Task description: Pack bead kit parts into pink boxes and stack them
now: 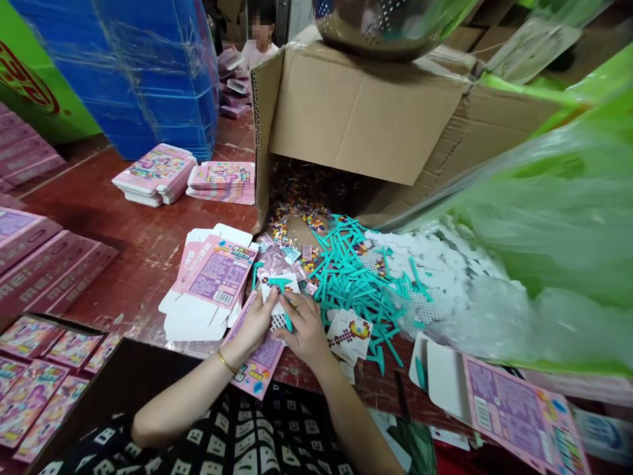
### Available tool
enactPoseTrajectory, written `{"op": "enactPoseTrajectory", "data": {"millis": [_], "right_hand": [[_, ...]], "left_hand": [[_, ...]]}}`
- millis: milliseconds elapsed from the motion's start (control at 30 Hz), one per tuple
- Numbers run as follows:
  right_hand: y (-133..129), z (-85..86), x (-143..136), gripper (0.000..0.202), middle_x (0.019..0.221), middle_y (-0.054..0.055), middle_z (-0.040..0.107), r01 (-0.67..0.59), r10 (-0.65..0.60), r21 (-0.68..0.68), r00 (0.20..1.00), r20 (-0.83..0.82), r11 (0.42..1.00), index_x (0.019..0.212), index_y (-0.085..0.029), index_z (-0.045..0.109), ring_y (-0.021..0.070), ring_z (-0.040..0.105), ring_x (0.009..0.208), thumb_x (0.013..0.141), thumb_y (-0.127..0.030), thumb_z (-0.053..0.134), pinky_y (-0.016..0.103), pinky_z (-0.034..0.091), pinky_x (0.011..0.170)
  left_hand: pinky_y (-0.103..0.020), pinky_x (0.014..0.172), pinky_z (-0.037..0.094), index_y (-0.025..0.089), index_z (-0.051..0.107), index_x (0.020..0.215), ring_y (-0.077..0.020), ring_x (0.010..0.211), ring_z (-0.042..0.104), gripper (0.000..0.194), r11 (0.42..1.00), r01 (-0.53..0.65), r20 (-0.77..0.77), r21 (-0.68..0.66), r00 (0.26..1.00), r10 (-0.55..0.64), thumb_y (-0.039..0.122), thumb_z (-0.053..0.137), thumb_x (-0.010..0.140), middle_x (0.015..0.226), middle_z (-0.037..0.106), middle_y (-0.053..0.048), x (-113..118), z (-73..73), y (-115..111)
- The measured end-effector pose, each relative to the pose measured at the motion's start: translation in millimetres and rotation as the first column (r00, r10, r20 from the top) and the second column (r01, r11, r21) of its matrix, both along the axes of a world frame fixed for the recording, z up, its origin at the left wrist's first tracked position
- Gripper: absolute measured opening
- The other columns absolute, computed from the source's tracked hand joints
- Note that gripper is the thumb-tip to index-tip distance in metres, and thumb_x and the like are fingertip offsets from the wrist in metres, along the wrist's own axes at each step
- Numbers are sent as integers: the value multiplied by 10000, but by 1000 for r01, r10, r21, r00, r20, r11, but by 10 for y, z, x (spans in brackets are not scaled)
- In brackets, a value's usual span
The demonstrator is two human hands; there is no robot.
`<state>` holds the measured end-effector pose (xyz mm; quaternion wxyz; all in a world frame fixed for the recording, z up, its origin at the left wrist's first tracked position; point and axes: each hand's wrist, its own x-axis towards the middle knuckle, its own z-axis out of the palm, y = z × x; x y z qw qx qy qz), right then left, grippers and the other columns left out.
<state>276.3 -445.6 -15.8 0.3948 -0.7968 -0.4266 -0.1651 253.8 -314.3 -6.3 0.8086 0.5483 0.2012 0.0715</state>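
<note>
My left hand [256, 324] is closed on a white pattern card [279, 284], its thumb pressed on the front. A teal plastic tool [280, 282] lies across the card's top, and a white perforated pegboard [277, 322] shows below. My right hand [305, 328] meets the same bundle from the right, fingers bent around another teal piece [289, 321]. Beneath both hands lies a pink and purple carton [262, 369], partly covered by my wrists. Just right of my right hand is a loose pattern card [350, 335] with a pixel wand design.
A heap of teal tools [346, 264] spreads ahead, beside white pegboards [435, 264] in plastic. Behind stands a cardboard box [361, 112] with colourful beads [297, 211]. Flat cartons [212, 270] lie left; another carton [519, 415] lies right. A person [260, 49] is at the back.
</note>
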Motion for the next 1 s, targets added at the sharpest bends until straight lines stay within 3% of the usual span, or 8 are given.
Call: {"op": "enactPoseTrajectory", "data": {"millis": [133,267,333,433,567,800,900,1000], "right_hand": [[-148,180,30,540,1337,156,587,-94,83,-33,966,-246,995,1393,-205,544,291,568,1206,980,-537,436,482,496,978],[-186,266,267,175,988,67,669,271,-180,156,882,-436,950,907,-241,714,224,645,964,894,-399,640,407,527,902],[-112,226,375,428,1098,84,638,436,-248,201,770,-587,877,1028,-238,669,257,631,1005,682,-432,829,430,539,875],[34,143,439,899,1271,113,600,458,-16,280,543,-840,843,1307,-253,492,269,642,1051,525,-420,903,417,564,842],[132,104,408,742,1140,50,707,466,261,355,255,-931,810,1276,-256,507,236,695,971,627,-394,841,388,575,849],[133,143,421,598,915,14,759,456,391,395,106,-914,798,1061,-228,606,249,730,830,552,-372,885,389,602,763],[144,169,396,615,898,12,759,339,409,415,91,-908,844,983,-210,621,253,729,851,452,-249,928,393,595,802],[109,156,402,573,888,32,760,333,408,419,104,-907,845,967,-192,639,260,726,841,475,-274,920,413,598,788]], "left_hand": [[-415,985,482,171,599,1150,-283,1087,656,517,995,78,-20,-63,997,-79,517,721,784,1119,714,-115,-28,19,19],[-385,836,529,158,602,1105,-258,894,688,521,986,165,-30,-22,986,-165,513,749,752,1001,733,-96,4,96,67],[-387,851,527,160,612,1110,-262,911,685,515,985,174,-1,0,985,-174,505,745,751,1014,736,-95,23,133,86],[-399,959,490,167,639,1121,-283,1037,663,477,989,137,22,61,990,-138,476,724,768,1104,726,-100,30,150,100],[-405,1010,466,187,682,1113,-300,1110,640,368,986,164,-48,37,986,-162,427,624,840,1140,722,-81,17,105,118],[-399,842,524,183,662,1088,-276,866,659,393,969,246,-116,-20,962,-246,457,635,808,920,726,-60,50,123,169],[-417,943,482,184,674,1070,-287,1010,609,404,923,260,-66,286,966,-251,512,610,843,1026,675,-91,32,155,205],[-464,1092,365,159,686,1113,-312,1219,473,435,708,155,-4,689,978,-209,509,526,911,1183,562,-145,-64,133,315]]}}
